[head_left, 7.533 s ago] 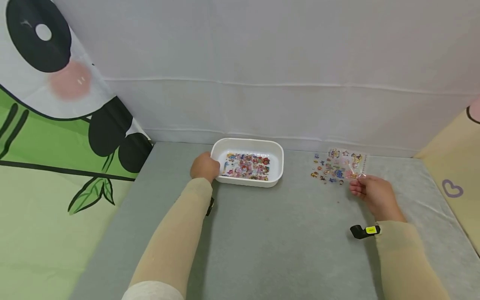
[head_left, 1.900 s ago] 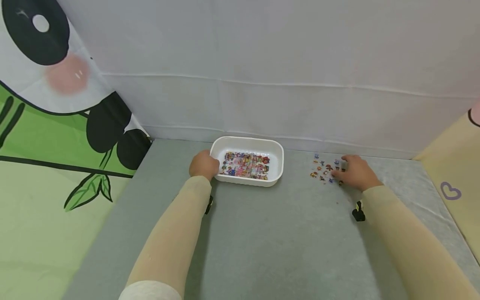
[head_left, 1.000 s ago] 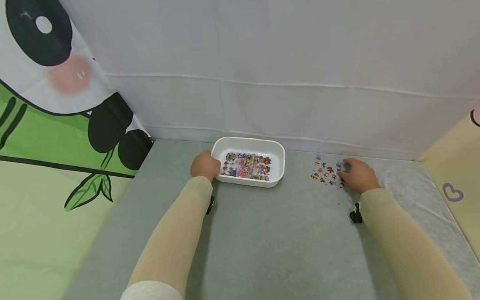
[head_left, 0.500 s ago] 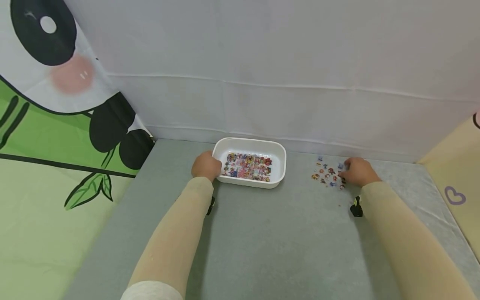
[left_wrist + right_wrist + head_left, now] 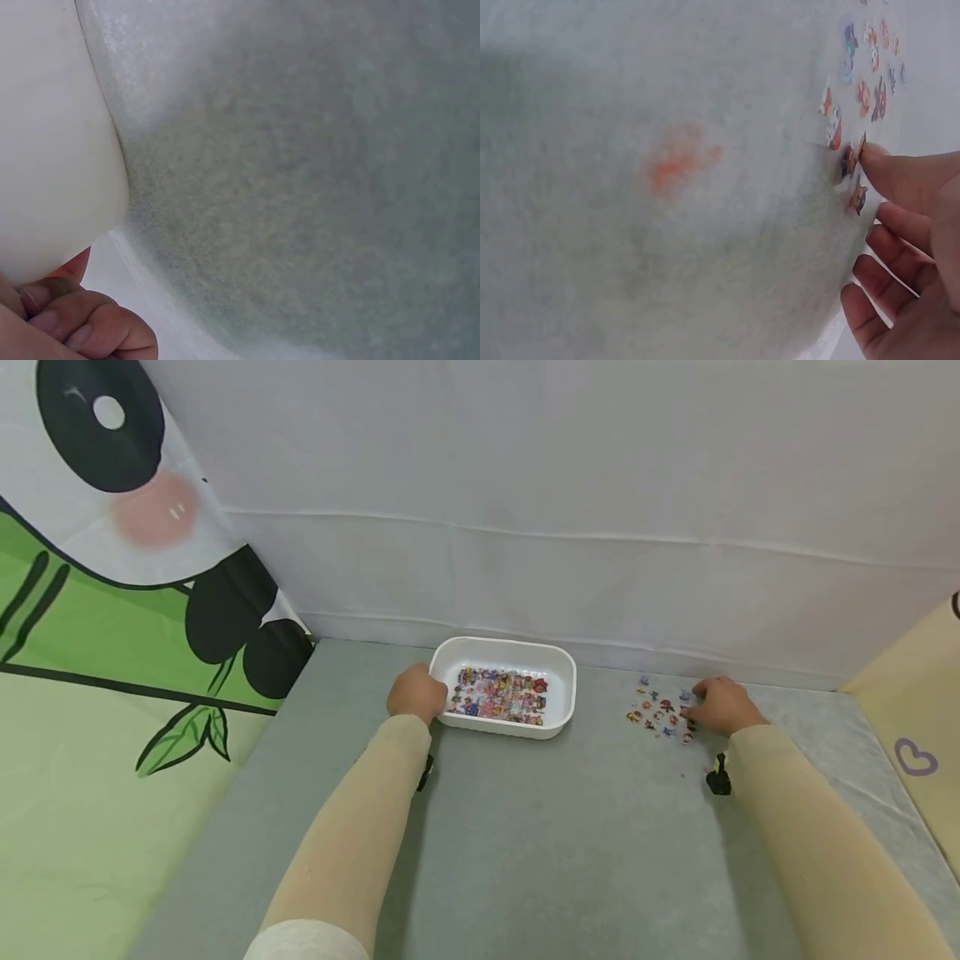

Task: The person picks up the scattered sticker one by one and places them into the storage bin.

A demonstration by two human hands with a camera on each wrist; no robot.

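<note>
In the head view, my left hand [image 5: 417, 693] grips the left side of a white rectangular tray [image 5: 567, 693]. Its fingers [image 5: 82, 319] are curled beside the tray's wall [image 5: 52, 127] in the left wrist view. Inside the tray lie many colourful cartoon stickers [image 5: 498, 695]. Over on the right, my right hand [image 5: 723, 706] is at the right edge of a group of small cartoon stickers [image 5: 652, 716] on the table. The right wrist view shows the thumb [image 5: 889, 169] touching a small sticker [image 5: 847, 161], with the other fingers extended and slightly bent below it.
A grey cloth covers the table [image 5: 570, 843]. Behind it hangs a white cloth backdrop [image 5: 540, 552]. A printed green and white cartoon panel [image 5: 195, 618] stands at the left, a beige one [image 5: 911, 727] at the right. Black wrist cameras [image 5: 718, 777] sit at the cuffs.
Several seconds ago my right hand held a clear sheet of stickers, now gone from over the table group. Lately the right hand stays at the group's right edge, shifting slightly; the left stays on the tray.
</note>
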